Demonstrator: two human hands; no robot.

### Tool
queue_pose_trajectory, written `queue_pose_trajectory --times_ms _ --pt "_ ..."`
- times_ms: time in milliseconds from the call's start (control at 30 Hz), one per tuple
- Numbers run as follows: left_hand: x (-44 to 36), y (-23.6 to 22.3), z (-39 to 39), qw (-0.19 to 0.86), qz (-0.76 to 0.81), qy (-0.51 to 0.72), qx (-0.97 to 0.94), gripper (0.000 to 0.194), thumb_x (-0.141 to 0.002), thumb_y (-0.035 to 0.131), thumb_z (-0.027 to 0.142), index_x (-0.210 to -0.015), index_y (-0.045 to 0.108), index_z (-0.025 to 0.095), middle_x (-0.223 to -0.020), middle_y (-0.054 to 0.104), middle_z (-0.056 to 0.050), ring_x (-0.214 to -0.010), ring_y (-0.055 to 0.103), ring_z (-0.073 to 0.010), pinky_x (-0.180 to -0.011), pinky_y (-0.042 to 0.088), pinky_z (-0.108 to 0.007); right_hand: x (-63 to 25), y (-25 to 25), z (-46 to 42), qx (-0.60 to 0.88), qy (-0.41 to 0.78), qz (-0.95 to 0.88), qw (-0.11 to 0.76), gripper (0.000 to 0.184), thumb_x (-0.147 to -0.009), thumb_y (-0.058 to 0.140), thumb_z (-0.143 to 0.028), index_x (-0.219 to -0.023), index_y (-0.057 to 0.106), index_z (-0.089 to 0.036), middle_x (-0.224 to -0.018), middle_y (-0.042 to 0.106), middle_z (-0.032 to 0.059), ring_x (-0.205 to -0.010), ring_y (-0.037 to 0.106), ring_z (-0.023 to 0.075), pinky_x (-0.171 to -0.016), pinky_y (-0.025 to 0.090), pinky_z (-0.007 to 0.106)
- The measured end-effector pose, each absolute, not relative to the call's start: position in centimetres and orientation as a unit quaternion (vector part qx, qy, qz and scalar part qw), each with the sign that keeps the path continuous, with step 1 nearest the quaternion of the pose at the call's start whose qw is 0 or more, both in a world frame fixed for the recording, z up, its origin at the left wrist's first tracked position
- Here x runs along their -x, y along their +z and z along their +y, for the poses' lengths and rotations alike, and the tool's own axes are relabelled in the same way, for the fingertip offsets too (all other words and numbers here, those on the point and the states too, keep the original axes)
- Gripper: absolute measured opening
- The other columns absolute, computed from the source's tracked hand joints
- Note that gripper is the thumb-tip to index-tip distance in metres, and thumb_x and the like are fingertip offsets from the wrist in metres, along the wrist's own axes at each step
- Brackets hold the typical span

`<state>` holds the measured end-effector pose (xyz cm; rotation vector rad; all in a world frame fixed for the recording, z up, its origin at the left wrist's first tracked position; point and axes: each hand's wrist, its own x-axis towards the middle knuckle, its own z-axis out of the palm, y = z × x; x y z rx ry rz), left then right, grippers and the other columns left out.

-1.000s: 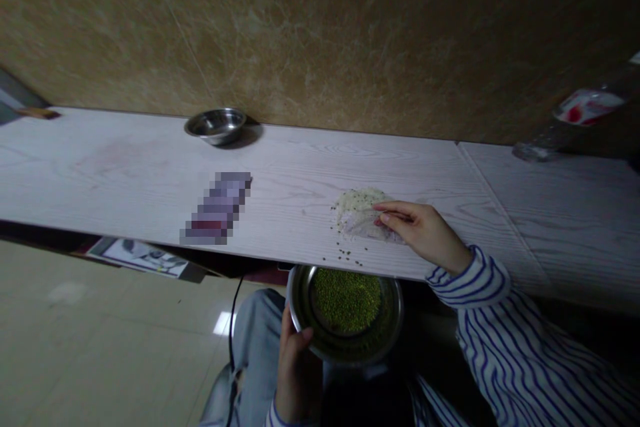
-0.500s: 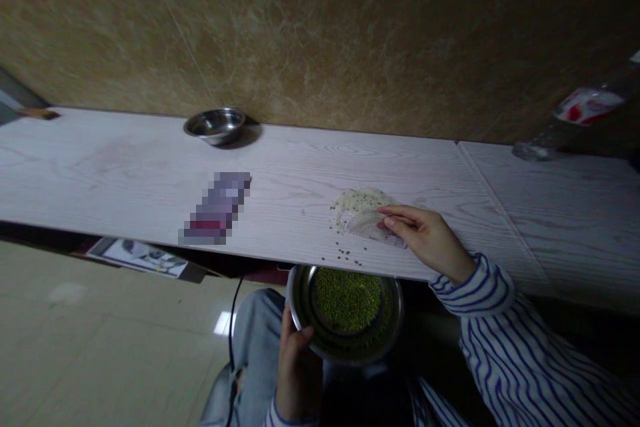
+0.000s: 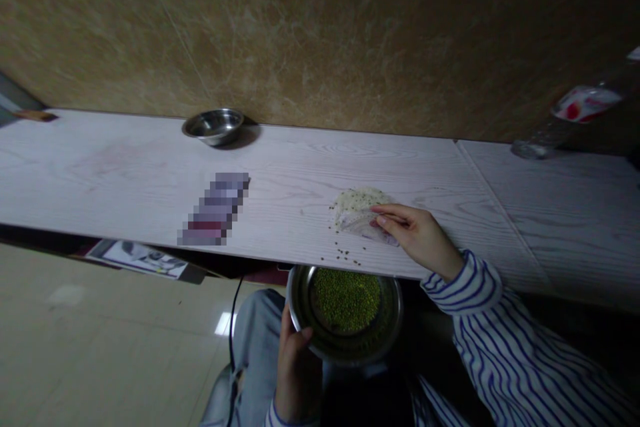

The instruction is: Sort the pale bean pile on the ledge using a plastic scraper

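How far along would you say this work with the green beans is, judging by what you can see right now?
A good mound of green mung beans sits in the steel bowl, which the left hand holds below the table edge. In hand: the right hand's fingers pinch translucent plastic film on the white table. Left: a pale heap and loose beans lying on the table.

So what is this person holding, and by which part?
The left hand grips a steel bowl of green beans by its rim; the right hand pinches the edge of a clear plastic bag on the table.
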<state>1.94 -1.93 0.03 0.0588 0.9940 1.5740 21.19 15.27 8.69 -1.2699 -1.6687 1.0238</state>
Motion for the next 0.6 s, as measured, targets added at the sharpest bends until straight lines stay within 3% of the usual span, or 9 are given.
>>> queue_pose_trajectory --times_ms 433,600 --pt "-2.1 -0.2 -1.9 0.589 0.433 0.683 -0.016 0.062 -0.073 0.073 0.027 -0.135 0.068 0.029 -0.124 0.073 -0.007 -0.128 0.059 -0.0341 -0.109 0.044 -0.045 -21.0 9.4 15.3 0.481 0.406 -0.688 0.362 0.024 -0.087 0.065 -0.022 -0.106 0.080 -0.021 -0.091 0.083 0.0067 -0.086 0.079 0.0205 -0.080 0.065 0.034" --pt "-2.0 0.4 -2.0 0.591 0.440 0.676 -0.017 0.062 -0.072 0.074 0.028 -0.134 0.068 0.030 -0.124 0.073 -0.007 -0.128 0.059 -0.0359 -0.109 0.045 -0.047 -19.9 9.1 15.4 0.479 0.405 -0.690 0.361 0.025 -0.089 0.064 -0.021 -0.109 0.079 -0.021 -0.093 0.083 0.0078 -0.087 0.079 0.0214 -0.083 0.065 0.038"
